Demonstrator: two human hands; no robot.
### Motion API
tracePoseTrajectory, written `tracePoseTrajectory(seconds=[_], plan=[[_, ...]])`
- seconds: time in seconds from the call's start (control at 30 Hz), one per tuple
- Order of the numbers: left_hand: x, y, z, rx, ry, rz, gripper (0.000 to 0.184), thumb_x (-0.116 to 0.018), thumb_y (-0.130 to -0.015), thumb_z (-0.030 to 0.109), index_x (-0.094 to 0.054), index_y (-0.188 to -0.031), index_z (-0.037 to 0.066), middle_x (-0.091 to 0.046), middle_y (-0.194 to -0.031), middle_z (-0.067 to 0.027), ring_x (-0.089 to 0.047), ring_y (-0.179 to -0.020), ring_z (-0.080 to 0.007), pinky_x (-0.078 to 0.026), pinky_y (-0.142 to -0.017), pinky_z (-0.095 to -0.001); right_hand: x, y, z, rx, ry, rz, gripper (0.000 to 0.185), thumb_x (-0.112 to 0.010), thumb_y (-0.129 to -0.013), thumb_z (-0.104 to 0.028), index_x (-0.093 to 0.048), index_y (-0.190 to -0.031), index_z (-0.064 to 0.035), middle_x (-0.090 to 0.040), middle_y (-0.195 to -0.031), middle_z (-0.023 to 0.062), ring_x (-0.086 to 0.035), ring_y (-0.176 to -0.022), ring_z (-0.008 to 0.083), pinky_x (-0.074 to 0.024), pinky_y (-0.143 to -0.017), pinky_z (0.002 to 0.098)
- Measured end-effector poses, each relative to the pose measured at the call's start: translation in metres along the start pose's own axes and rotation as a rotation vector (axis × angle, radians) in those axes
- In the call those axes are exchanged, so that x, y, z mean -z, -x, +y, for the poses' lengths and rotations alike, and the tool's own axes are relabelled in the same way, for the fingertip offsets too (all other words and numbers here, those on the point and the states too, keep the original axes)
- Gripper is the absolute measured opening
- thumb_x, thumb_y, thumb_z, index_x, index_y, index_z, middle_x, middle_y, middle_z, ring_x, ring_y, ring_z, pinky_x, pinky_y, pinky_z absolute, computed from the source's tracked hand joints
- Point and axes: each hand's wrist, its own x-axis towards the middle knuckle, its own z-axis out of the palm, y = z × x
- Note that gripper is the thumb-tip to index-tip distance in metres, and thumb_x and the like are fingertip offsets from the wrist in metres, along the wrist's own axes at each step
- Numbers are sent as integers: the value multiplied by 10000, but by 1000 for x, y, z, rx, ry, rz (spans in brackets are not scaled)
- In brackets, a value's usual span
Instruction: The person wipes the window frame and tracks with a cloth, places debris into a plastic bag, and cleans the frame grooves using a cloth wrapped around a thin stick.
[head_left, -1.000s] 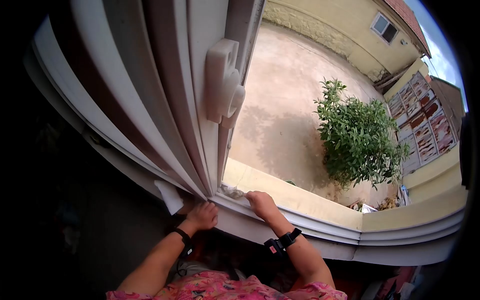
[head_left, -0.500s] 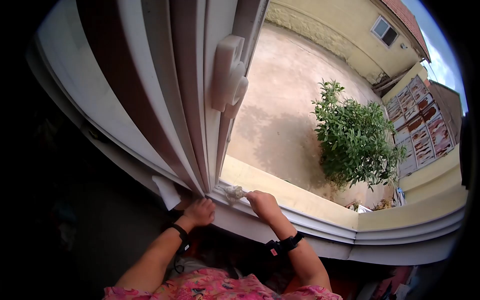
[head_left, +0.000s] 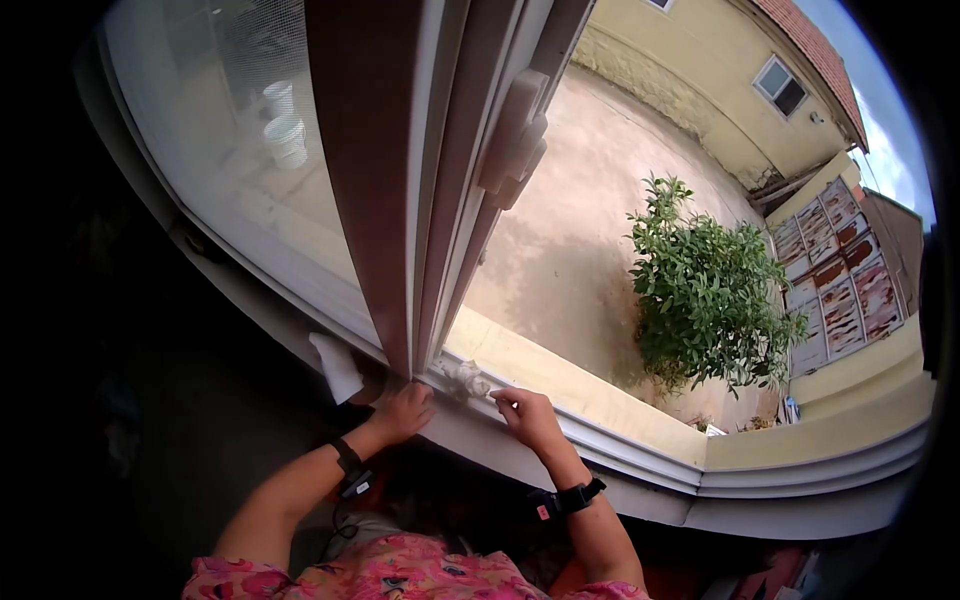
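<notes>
A crumpled whitish wad [head_left: 466, 378], like tissue or cloth, lies in the window track [head_left: 590, 430] beside the sash's lower corner. My right hand [head_left: 530, 414] is closed in a pinch at the wad's right end, on what looks like a thin stick joined to it. Against the inner sill, by the foot of the window sash [head_left: 432, 250], my left hand [head_left: 402, 410] has its fingers curled. Whatever those fingers grip, if anything, is hidden. Just left of that hand, a folded white paper [head_left: 337, 368] rests on the sill.
The sliding sash carries a white latch [head_left: 515, 140] and a glass pane with mesh [head_left: 230, 150]. Outside are a green bush [head_left: 705, 285], a rusty gate [head_left: 835, 265] and a yellow building [head_left: 680, 80]. The sill [head_left: 780, 520] curves off to the right.
My view has shifted, so the sash and latch appear farther right and more glass shows. My right hand stays pinched by the wad. My left hand remains at the sash's foot.
</notes>
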Motion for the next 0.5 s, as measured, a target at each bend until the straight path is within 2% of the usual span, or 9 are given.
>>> tracePoseTrajectory(seconds=[0.03,0.07,0.1,0.2,0.23,0.3,0.33,0.43,0.5], plan=[[6,-3,8,2,0,3,304,-624,-752,167,-457,-982,59,-489,-839,-90,-510,-757,-261,-435,-653,-357,2,2,-2,13,-35,8,147,-592,-791,-73,-655,-922,-56,-645,-810,139,-620,-664,228,-485,-612,299],[11,-7,17,159,154,-29,356,-642,-748,159,-450,-1026,47,-497,-857,-90,-514,-759,-248,-434,-655,-349,4,4,-3,25,-69,16,149,-595,-797,-70,-654,-934,-56,-650,-802,129,-615,-636,190,-482,-601,282],[17,-12,25,314,308,-59,409,-659,-744,150,-443,-1071,35,-504,-875,-89,-519,-760,-235,-433,-657,-341,8,6,-7,27,-66,16,149,-595,-797,-70,-654,-934,-56,-650,-802,129,-615,-636,190,-482,-601,282],[26,-25,43,359,529,-22,461,-672,-746,142,-441,-1128,28,-515,-885,-76,-513,-735,-190,-434,-642,-312,16,11,-17,-17,-168,-33,155,-594,-784,-67,-652,-927,-66,-642,-819,141,-618,-690,262,-484,-636,311],[28,-30,46,361,529,-20,461,-672,-746,142,-441,-1128,28,-515,-885,-76,-513,-735,-190,-434,-642,-312,17,12,-18,-12,-179,-46,155,-594,-790,-64,-653,-933,-67,-646,-809,129,-611,-670,227,-481,-625,296],[30,-37,50,104,392,114,452,-665,-752,119,-447,-1135,19,-524,-895,-80,-524,-746,-163,-446,-650,-284,20,12,-19,-7,-191,-60,154,-593,-797,-62,-653,-939,-68,-650,-800,117,-604,-651,193,-477,-615,281],[25,-34,46,105,393,114,452,-665,-752,119,-447,-1135,19,-524,-895,-80,-524,-746,-163,-446,-650,-284,20,13,-19,-7,-225,-64,154,-592,-799,-61,-654,-940,-69,-651,-787,106,-590,-638,168,-473,-609,271],[7,-25,30,270,525,18,306,-611,-792,64,-488,-1071,29,-517,-857,-29,-520,-747,-94,-425,-655,-239,23,14,-13,-29,-254,-92,152,-591,-803,-61,-655,-940,-68,-652,-767,86,-563,-616,130,-464,-597,255],[3,-20,27,545,984,-45,261,-564,-821,27,-487,-1071,25,-547,-921,-20,-541,-825,-84,-434,-709,-230,25,16,-7,-53,-251,-117,150,-590,-804,-62,-655,-939,-68,-651,-759,78,-550,-608,116,-459,-592,249]])
